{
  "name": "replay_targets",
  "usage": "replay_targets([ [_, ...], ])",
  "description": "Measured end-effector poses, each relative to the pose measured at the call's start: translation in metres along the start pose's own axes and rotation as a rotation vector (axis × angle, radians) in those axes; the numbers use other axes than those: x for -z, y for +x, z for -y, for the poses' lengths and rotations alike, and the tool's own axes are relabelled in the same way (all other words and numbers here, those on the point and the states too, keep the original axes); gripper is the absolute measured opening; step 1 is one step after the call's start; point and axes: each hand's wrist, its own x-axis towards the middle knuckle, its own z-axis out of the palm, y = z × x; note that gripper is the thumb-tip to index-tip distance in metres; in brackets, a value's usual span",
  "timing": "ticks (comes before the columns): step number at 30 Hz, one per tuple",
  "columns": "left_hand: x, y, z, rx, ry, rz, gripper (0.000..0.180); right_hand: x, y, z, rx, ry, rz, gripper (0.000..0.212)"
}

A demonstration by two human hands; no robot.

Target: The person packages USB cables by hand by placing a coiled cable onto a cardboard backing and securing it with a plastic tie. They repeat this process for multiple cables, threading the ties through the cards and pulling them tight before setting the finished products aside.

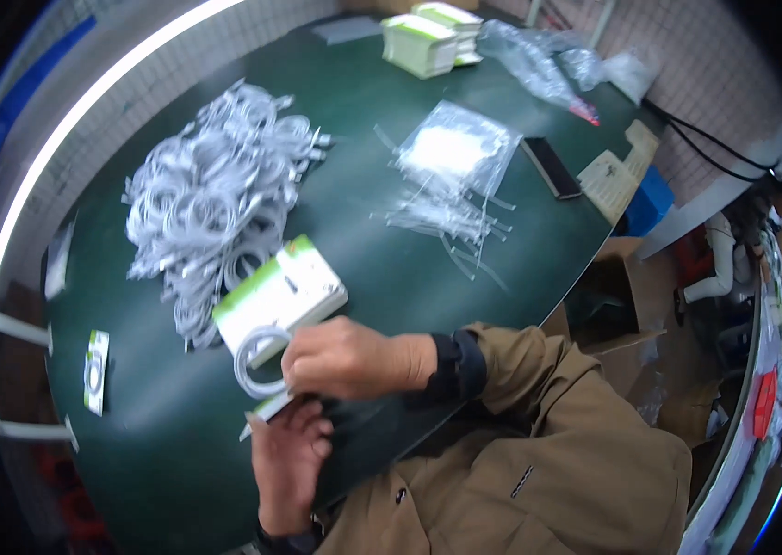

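Observation:
My right hand point(345, 356) is closed, its fingers pinching a coiled white cable point(245, 370) whose loop hangs to the left of the knuckles. Just below it, my left hand point(291, 458) is palm up, with thumb and fingers on a thin white-and-green card point(266, 413) seen nearly edge-on. The coil hovers right over this card; whether they touch is hard to tell. Beyond my hands a stack of white-and-green cards point(289, 289) lies on the dark green table. A big heap of coiled white cables point(211, 199) sits behind and left of that stack.
One card with a coil on it point(95, 372) lies at the left. Thin clear strips point(451, 222) and plastic bags point(460, 143) are right of centre, near a black phone point(551, 167). More card stacks point(421, 46) stand at the back. A cardboard box point(636, 287) is beyond the right edge.

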Motion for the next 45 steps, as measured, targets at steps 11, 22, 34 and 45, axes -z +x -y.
replay_targets([
  [11,-0.007,-0.002,0.005,-0.199,0.021,-0.074,0.026,0.009,0.011,0.009,-0.165,0.066,0.153,0.016],
  [22,-0.025,0.031,-0.016,-0.421,0.31,0.082,0.029,0.015,0.023,0.008,-0.017,-0.259,0.075,0.025],
  [34,-0.005,0.045,-0.013,-0.41,0.289,0.13,0.026,0.005,0.012,-0.016,-0.077,0.002,0.105,0.025],
  [45,-0.004,0.052,-0.01,-0.463,0.452,-0.1,0.031,0.0,0.009,-0.013,-0.144,0.038,0.205,0.025],
])
